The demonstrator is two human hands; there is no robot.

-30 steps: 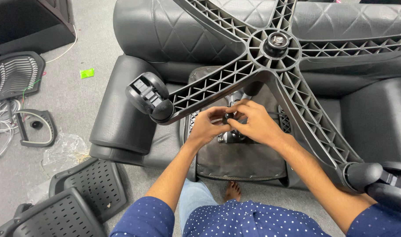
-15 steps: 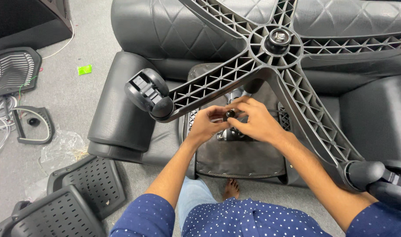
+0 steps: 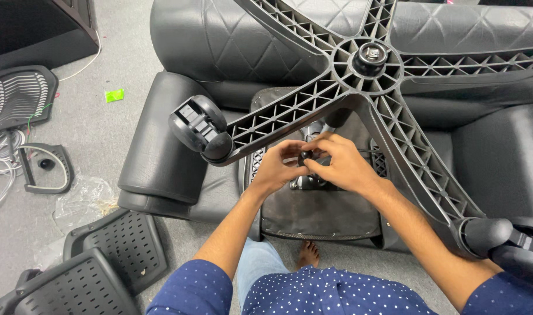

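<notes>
Both hands, left hand (image 3: 276,169) and right hand (image 3: 341,165), pinch a small dark fitting (image 3: 306,156) on the metal mechanism (image 3: 306,181) beneath the upturned star base (image 3: 368,58), fingertips narrowly closed for grip.

You have a small dark part (image 3: 306,156) pinched between your fingertips. It is mostly hidden, so its shape is hard to tell. It sits just above the shiny metal piece (image 3: 304,182) under the upside-down chair seat (image 3: 319,213), between two legs of the black star-shaped base (image 3: 368,58).
</notes>
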